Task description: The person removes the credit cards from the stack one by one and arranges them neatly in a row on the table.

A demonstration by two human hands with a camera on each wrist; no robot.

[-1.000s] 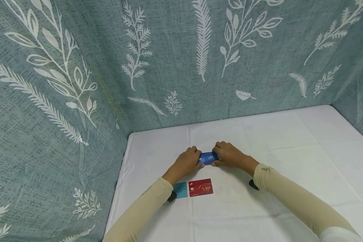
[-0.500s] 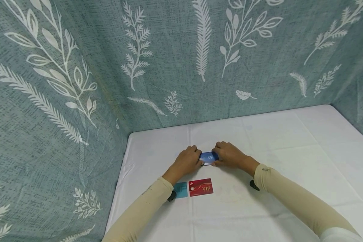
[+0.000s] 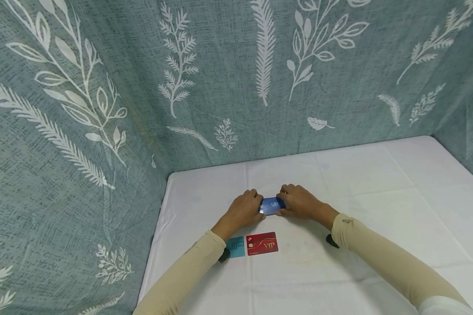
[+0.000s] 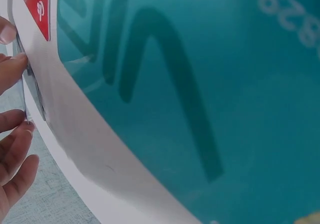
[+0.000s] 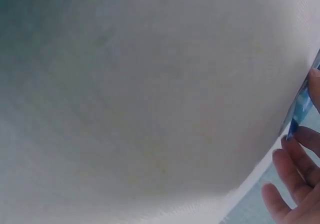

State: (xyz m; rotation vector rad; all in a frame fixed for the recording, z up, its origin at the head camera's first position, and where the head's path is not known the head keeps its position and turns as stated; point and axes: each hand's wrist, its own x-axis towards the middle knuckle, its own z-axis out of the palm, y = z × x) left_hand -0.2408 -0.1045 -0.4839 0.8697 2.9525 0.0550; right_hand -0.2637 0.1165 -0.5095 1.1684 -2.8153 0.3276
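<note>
A blue card (image 3: pixel 271 206) marked VIP is held between the two hands above the middle of the table. My left hand (image 3: pixel 242 210) pinches its left end, thumb toward me and fingers along the far side. On the opposite end my right hand (image 3: pixel 299 202) pinches it the same way. In the left wrist view the left fingers (image 4: pixel 15 149) meet at the thin edge of the card. The right wrist view shows the right fingers (image 5: pixel 295 169) at the card's glossy blue edge (image 5: pixel 300 106). Fingers cover both ends of the card.
Nearer to me, a red VIP card (image 3: pixel 262 243) lies flat on the white-covered table (image 3: pixel 339 280). A teal card (image 3: pixel 236 247) lies just left of it, partly hidden by the left wrist. Leaf-patterned curtain (image 3: pixel 220 87) borders the table's back and sides.
Glare on the blue card has shifted, as its tilt changes slightly. Both hands stay in nearly the same place, and the two cards on the table have not moved.
</note>
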